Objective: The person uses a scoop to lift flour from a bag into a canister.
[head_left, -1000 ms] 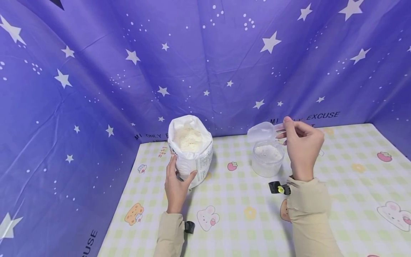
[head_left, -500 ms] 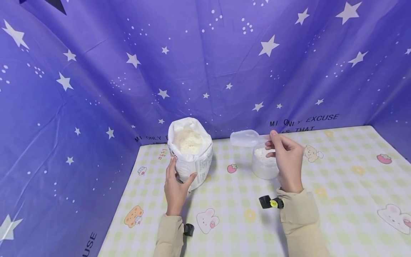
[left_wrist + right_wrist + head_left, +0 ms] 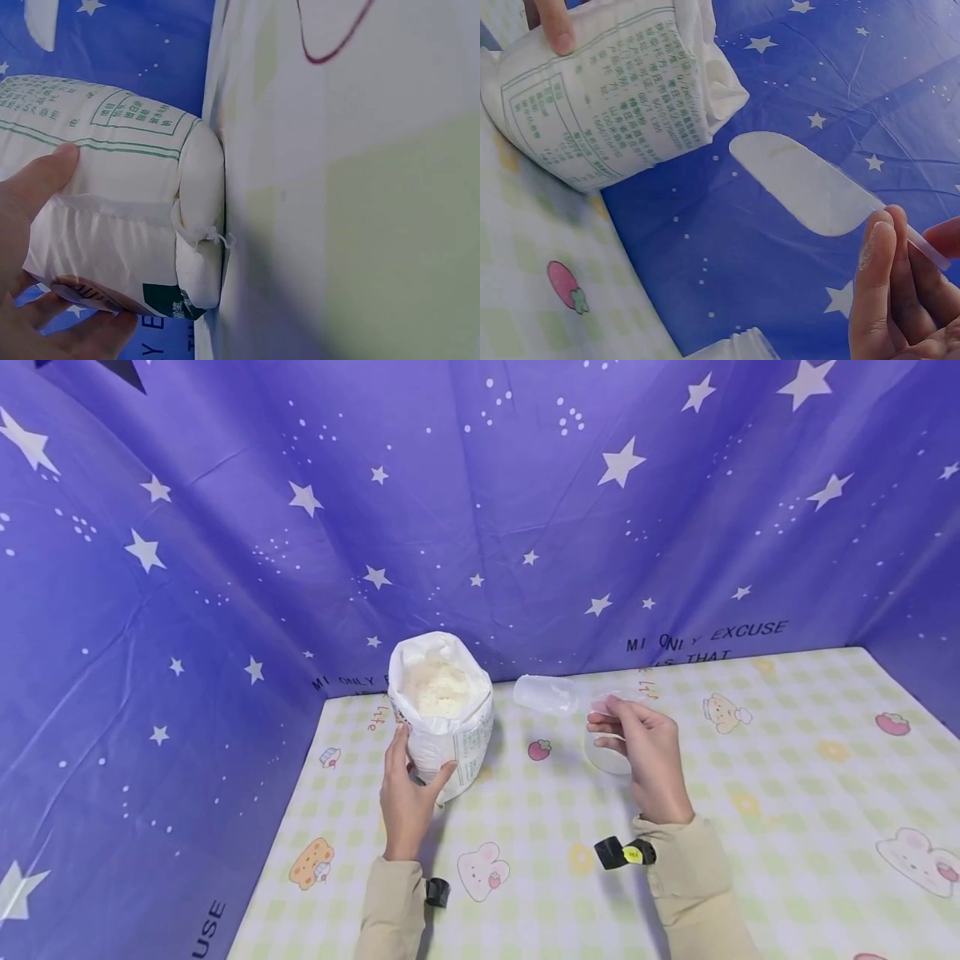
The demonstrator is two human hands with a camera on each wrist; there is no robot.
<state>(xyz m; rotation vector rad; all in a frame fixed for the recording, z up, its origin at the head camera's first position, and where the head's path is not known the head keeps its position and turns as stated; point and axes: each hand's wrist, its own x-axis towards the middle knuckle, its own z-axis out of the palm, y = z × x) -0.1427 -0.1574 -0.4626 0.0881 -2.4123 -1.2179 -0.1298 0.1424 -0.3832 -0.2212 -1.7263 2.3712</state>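
An open white flour bag (image 3: 459,752) with green print stands upright at the table's back left, pale powder (image 3: 441,689) showing inside its mouth. Its lower side is gripped by my left hand (image 3: 410,806), with the thumb on the near face and the fingers round the left side. My right hand (image 3: 651,760) pinches the handle of a translucent plastic scoop (image 3: 546,695), held in the air to the right of the bag. In the right wrist view the scoop (image 3: 799,184) looks to have no powder heaped in it. A clear round tub (image 3: 606,762) stands partly hidden behind that hand.
A checked cloth (image 3: 540,910) with cartoon prints covers the table. Blue star-patterned curtains (image 3: 487,510) hang close behind the bag and along the left side.
My right hand has carried the scoop leftward and slightly down, from over the tub toward the bag, now covering most of the tub. The left hand stays on the bag.
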